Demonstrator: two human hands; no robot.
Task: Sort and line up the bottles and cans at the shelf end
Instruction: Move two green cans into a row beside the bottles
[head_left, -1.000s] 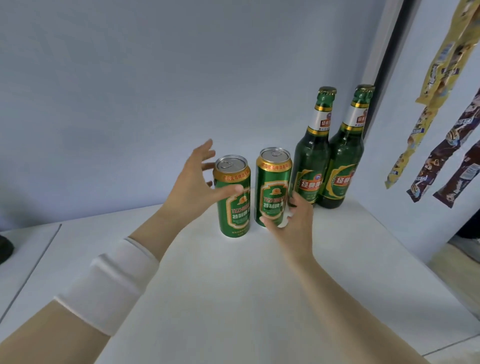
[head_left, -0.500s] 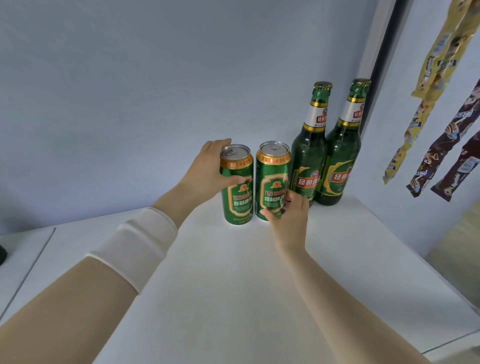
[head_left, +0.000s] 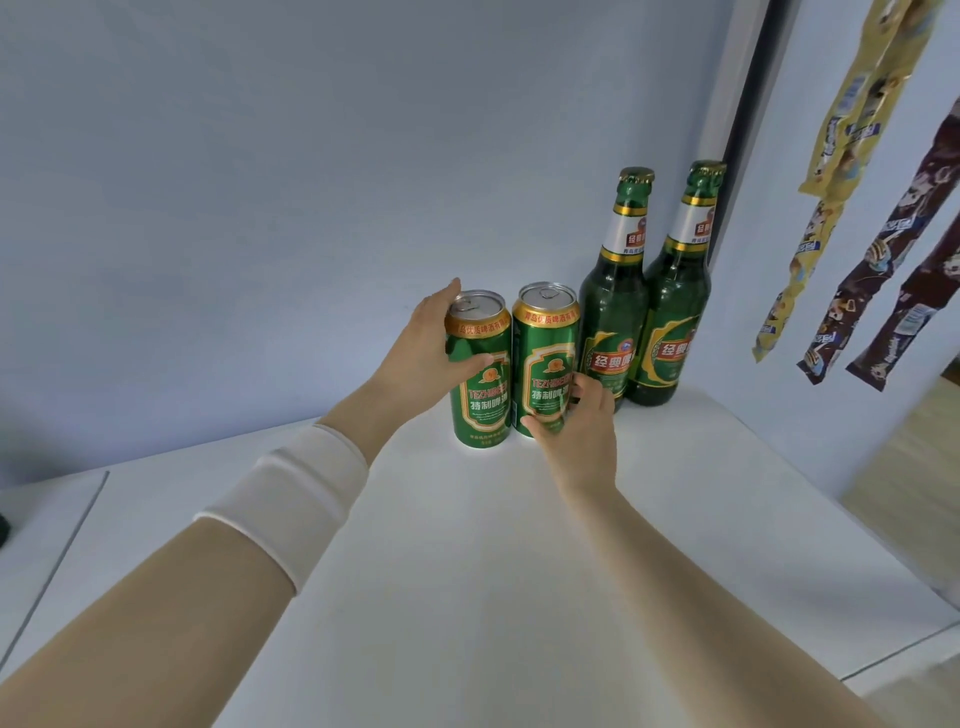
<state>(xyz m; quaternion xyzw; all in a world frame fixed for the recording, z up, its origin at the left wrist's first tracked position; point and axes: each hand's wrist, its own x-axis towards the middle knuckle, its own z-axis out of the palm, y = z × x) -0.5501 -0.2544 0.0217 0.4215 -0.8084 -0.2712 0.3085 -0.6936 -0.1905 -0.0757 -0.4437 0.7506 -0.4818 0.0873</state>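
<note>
Two green beer cans and two green beer bottles stand upright in a row against the back wall on the white shelf top (head_left: 467, 545). My left hand (head_left: 423, 353) grips the left can (head_left: 480, 395) from its left side, thumb across the front. My right hand (head_left: 576, 431) holds the lower part of the right can (head_left: 545, 353), thumb in front and fingers round its right side. The two cans touch. To their right stand the left bottle (head_left: 615, 312) and the right bottle (head_left: 675, 306), side by side in the corner.
A light blue wall rises right behind the row. A dark vertical post (head_left: 743, 88) marks the shelf's right end. Strips of snack packets (head_left: 831, 171) hang on the right. The shelf's right edge drops off towards the floor.
My left hand went from open beside the left can to gripping it and slid it back against the right can. My right hand stayed low on the right can. The view moved closer.
</note>
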